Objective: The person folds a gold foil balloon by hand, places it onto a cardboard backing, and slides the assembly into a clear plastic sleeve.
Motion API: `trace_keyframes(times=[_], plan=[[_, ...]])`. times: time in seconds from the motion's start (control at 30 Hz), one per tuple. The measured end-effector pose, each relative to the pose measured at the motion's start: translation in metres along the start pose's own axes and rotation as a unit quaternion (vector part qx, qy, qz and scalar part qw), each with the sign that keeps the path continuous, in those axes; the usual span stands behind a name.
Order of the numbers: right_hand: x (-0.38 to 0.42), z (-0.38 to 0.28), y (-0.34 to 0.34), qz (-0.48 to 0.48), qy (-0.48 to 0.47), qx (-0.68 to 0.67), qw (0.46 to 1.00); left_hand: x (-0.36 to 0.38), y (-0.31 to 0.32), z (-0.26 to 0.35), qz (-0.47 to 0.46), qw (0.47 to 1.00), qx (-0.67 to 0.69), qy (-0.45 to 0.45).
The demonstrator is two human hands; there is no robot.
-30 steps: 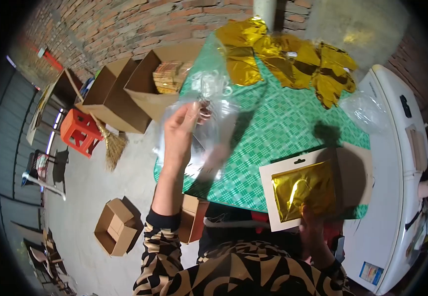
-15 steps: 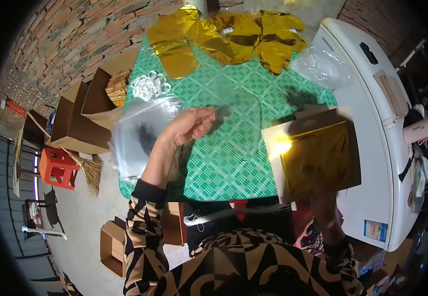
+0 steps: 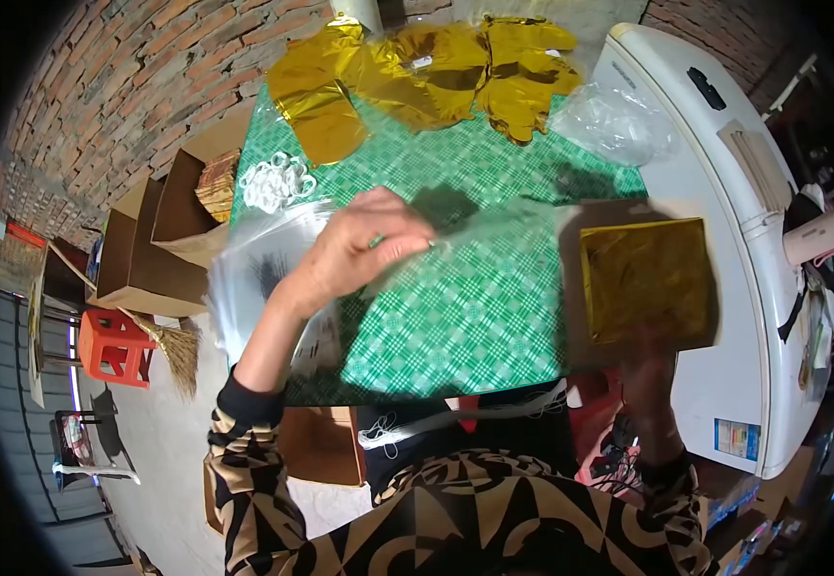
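My left hand (image 3: 364, 245) is over the middle of the table, its thumb and fingers pinching the edge of a clear plastic bag (image 3: 494, 223), faint and blurred. At the right, my right hand (image 3: 645, 370) grips the near edge of a cardboard sheet (image 3: 572, 288) with a folded gold foil piece (image 3: 642, 278) lying flat on it; its fingers are dark and partly hidden. A stack of clear bags (image 3: 249, 278) lies left of my left hand, with a pile of white rings (image 3: 278, 182) behind it.
Gold foil balloons (image 3: 426, 77) and crumpled clear plastic (image 3: 614, 125) lie at the back of the green checked table (image 3: 455, 336). A white freezer (image 3: 724, 240) borders the right side. Cardboard boxes (image 3: 143, 259), a red stool (image 3: 114, 348) and a broom (image 3: 177, 355) stand at the left.
My left hand has turned and lowered slightly, with the clear bag stretched more to the right. My right hand has shifted the cardboard and gold foil to the right and levelled them.
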State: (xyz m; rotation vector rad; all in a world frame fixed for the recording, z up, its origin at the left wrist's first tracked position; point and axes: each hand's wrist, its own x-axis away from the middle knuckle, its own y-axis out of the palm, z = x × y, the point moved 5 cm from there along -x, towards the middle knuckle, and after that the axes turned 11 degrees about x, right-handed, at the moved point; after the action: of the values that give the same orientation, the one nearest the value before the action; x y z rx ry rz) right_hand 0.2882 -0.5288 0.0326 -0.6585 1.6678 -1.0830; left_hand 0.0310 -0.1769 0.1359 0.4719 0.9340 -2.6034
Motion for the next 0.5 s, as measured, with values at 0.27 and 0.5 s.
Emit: trace_keyframes(times=[0.27, 0.5], plan=[[-0.019, -0.003, -0.029, -0.033, 0.091, -0.124, 0.987, 0.041, 0.035, -0.019, -0.145, 0.948, -0.273, 0.076], [-0.025, -0.042, -0.012, -0.195, 0.352, -0.539, 0.740, 0.055, 0.068, -0.011, -0.019, 0.981, -0.195, -0.002]])
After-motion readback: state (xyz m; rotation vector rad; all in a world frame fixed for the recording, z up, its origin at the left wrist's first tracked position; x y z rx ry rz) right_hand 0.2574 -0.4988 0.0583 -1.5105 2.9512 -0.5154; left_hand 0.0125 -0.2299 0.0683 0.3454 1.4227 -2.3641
